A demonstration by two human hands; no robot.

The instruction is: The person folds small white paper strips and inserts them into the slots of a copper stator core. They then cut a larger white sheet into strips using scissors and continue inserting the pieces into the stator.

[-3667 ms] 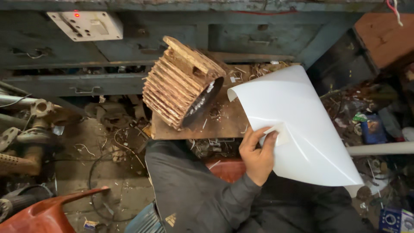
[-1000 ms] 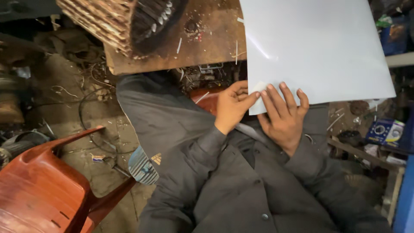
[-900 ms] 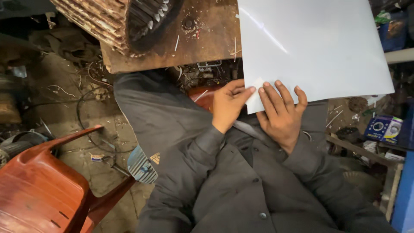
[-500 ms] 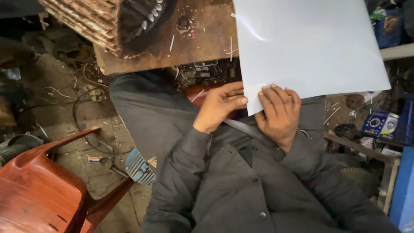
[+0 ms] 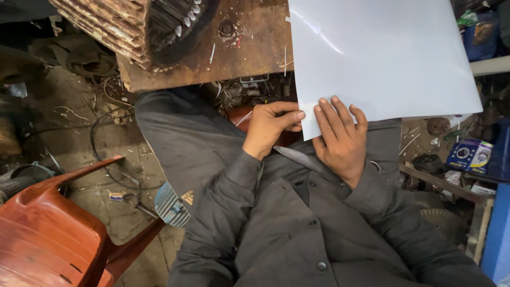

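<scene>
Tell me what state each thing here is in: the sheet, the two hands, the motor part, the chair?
White sheet: flat, its near corner over the lap, pinned there.
Left hand: fingertips pinching the sheet's corner edge.
Right hand: palm down, fingers spread on the sheet.
Rusty motor stator: lying on its side on the metal plate.
Red plastic chair: unoccupied.

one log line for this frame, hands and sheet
left hand: pinching sheet corner | right hand: flat on sheet edge | sheet: white, over the lap | bench: rusty, behind
</scene>
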